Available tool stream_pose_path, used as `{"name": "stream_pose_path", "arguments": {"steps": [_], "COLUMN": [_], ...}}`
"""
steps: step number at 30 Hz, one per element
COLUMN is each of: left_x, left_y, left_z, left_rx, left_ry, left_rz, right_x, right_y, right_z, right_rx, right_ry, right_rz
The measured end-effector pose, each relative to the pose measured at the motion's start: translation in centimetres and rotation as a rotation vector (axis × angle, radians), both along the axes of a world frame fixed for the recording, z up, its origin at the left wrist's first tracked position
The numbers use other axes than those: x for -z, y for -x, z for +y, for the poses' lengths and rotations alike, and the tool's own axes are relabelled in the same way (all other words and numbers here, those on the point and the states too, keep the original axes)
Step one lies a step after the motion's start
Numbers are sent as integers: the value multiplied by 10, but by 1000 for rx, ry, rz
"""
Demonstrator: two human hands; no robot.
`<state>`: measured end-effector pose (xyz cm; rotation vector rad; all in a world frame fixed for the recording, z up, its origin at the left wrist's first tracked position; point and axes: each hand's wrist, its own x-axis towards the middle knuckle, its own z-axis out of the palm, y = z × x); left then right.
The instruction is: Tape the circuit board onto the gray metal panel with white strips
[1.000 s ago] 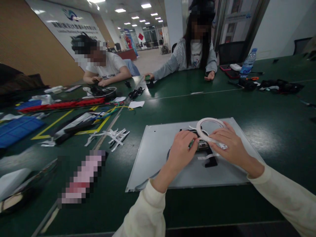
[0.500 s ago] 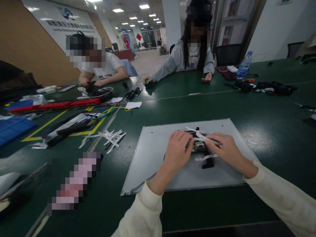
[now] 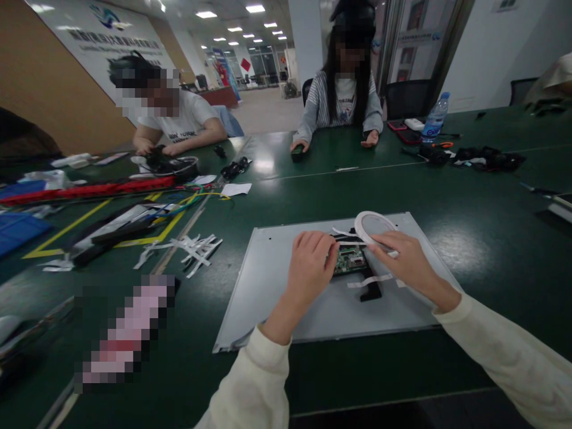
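My right hand [image 3: 402, 262] grips a roll of white tape [image 3: 360, 225], tilted up on its edge. A short stretch of tape [image 3: 351, 243] runs from the roll to my left hand [image 3: 309, 262], whose thumb and fingers are closed on its end. Just below this strip lies a green circuit board [image 3: 349, 262], partly covered by my left fingers. A black angled part [image 3: 372, 292] sticks out from under it, with a loose white strip [image 3: 369, 282] across it. All of this is on a pale grey panel [image 3: 263, 304].
Cut white strips [image 3: 199, 253] lie left of the panel, near a pixelated pink object [image 3: 134, 328]. Wires and a black-and-white bundle [image 3: 120, 229] are further left. Two people sit across the green table [image 3: 295, 196]; a water bottle [image 3: 435, 119] stands at the far right.
The tape roll has turned up so its ring now shows above my right hand. A tape strip is stretched between my hands. The person opposite has moved a hand holding a small object inward.
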<state>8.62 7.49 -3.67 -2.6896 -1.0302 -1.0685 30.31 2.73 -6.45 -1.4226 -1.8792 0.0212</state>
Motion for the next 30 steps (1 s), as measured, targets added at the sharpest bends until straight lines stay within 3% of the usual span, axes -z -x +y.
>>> {"name": "stream_pose_path", "arguments": {"steps": [6, 16, 24, 30], "left_x": [1, 5, 2, 3], "left_y": [1, -3, -1, -1], "left_z": [-1, 2, 8, 7], "left_rx": [4, 113, 96, 45], "left_ry": [10, 202, 164, 154], "left_rz": [-127, -185, -184, -159], "right_x": [3, 4, 8, 2], "right_y": [-1, 4, -2, -2], "right_z": [-1, -4, 0, 1], "right_rx": [-25, -174, -158, -121], "right_ry": [-151, -205, -121, 95], "right_rz": [-169, -234, -151, -10]}}
